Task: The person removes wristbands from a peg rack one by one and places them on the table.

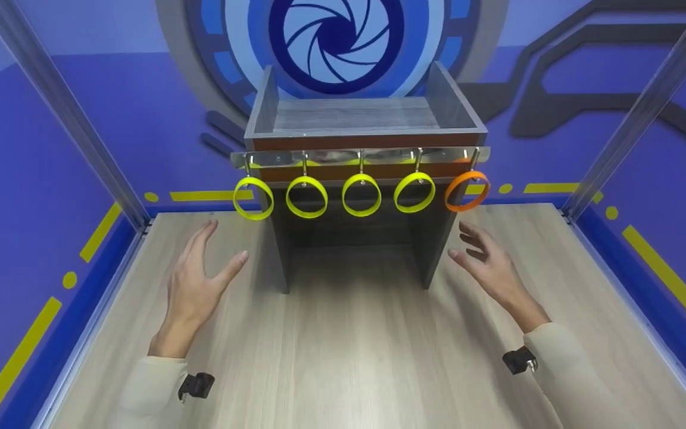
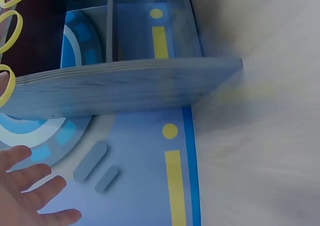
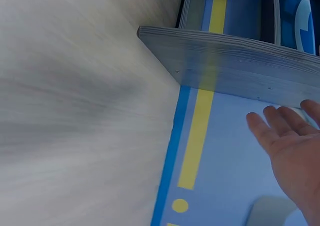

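Several yellow rings (image 1: pixel 361 213) and one orange ring (image 1: pixel 462 209) at the right end hang in a row from hooks on a clear strip (image 1: pixel 331 158). The strip runs across the front of a grey wooden stand (image 1: pixel 468 113). Left of the stand, my left hand (image 1: pixel 194 289) is held with fingers extended and thumb apart, touching nothing. To the right, below the orange ring, my right hand (image 1: pixel 495 271) has loosely bent fingers and holds nothing. Both wrist views show the spread fingers of the left hand (image 2: pixel 30 191) and right hand (image 3: pixel 295 146) beside the stand's side panels.
The stand has an open-topped tray part above and a hollow space below, between two side panels (image 1: pixel 438 250). It stands on a light wood tabletop (image 1: pixel 349 357). Blue printed walls (image 1: pixel 99 119) with metal corner posts (image 1: pixel 75 119) enclose the table's back and sides.
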The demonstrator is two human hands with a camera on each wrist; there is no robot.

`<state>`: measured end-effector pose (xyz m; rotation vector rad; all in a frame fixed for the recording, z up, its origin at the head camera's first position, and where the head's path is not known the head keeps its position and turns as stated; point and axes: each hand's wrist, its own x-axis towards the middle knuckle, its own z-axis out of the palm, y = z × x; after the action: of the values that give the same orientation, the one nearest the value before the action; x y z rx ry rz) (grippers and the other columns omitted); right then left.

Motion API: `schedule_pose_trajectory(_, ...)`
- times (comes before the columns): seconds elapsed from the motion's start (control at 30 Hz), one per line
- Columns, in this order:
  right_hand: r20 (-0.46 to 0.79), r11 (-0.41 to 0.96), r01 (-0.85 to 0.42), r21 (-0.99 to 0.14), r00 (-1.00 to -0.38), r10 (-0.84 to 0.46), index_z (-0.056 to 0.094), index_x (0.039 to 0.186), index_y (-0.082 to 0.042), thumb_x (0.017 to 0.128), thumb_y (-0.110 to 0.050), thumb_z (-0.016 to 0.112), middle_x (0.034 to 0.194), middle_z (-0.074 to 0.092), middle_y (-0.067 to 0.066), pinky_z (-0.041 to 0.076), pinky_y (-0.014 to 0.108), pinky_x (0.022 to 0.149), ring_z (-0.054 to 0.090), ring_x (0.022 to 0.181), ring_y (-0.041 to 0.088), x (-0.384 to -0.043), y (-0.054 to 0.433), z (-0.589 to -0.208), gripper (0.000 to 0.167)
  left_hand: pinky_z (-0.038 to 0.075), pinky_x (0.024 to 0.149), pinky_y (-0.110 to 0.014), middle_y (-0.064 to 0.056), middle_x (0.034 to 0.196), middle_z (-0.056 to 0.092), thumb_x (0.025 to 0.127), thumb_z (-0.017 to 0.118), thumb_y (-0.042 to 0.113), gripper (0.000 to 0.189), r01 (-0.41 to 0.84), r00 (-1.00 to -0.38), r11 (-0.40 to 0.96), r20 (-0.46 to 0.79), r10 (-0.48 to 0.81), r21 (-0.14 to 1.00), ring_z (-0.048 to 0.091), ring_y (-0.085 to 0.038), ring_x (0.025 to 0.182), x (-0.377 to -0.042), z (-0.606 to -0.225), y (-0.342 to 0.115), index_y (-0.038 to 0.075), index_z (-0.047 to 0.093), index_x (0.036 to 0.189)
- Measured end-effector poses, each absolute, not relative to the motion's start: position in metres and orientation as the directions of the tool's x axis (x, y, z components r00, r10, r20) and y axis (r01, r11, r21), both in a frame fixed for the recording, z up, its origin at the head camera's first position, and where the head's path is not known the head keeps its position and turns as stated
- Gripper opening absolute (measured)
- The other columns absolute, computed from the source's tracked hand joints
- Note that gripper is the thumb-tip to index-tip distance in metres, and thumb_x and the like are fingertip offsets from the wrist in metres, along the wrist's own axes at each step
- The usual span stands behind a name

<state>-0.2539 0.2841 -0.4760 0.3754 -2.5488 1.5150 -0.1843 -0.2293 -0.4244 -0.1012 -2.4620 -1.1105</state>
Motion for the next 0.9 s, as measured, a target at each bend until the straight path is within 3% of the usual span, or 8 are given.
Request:
schedule_pose_trajectory(0.2,0.271,0.407,-0.283,-0.868,-0.959,-0.089,0.047,0.157,-0.004,0.103,-0.023,0.074,0.155,0.053,0.016,0.045,0.051,0.118,0.052,0.142,0.033,-0.256,0.279,-0.478,0.063,0.036,0.121,-0.059,-0.012,0.160,0.050,0.100,0.076,0.036,0.070,0.267,-0.902,0.542,0.405,-0.151,0.797,0.047,-0.034,0.145,-0.186,-0.421,-0.228,0.007,0.049,0.157)
schedule_pose_trajectory(0.4,0.277,0.358,-0.276,-0.892,-0.960,-0.050,0.052,0.152,0.002,0.102,-0.012,0.074,0.149,0.057,0.020,0.045,0.053,0.116,0.055,0.139,0.037,-0.260,0.273,-0.479,0.056,0.044,0.119,-0.045,-0.010,0.153,0.057,0.101,0.076,0.028,0.060,0.298,-0.892,0.403,0.403,-0.204,0.865,0.054,-0.025,0.139,-0.187,-0.417,-0.227,0.004,0.054,0.152)
schedule_pose_trajectory(0.67,0.285,0.313,-0.275,-0.909,-0.958,-0.013,0.061,0.146,-0.006,0.100,-0.018,0.079,0.141,0.065,0.010,0.053,0.019,0.103,0.062,0.131,0.029,-0.264,0.269,-0.489,0.051,0.053,0.108,-0.027,-0.008,0.143,0.064,0.101,0.077,0.021,0.055,0.288,-0.906,0.203,0.335,-0.259,0.936,0.061,-0.020,0.131,-0.192,-0.412,-0.223,0.002,0.055,0.148)
schedule_pose_trajectory(0.9,0.274,0.273,-0.259,-0.927,-0.962,0.017,0.065,0.141,-0.007,0.099,-0.021,0.080,0.133,0.070,0.010,0.055,0.020,0.102,0.067,0.123,0.019,-0.264,0.263,-0.495,0.047,0.056,0.102,-0.025,-0.011,0.138,0.066,0.098,0.079,0.014,0.052,0.318,-0.903,0.073,0.325,-0.282,0.945,0.064,-0.022,0.125,-0.198,-0.404,-0.219,0.002,0.058,0.145)
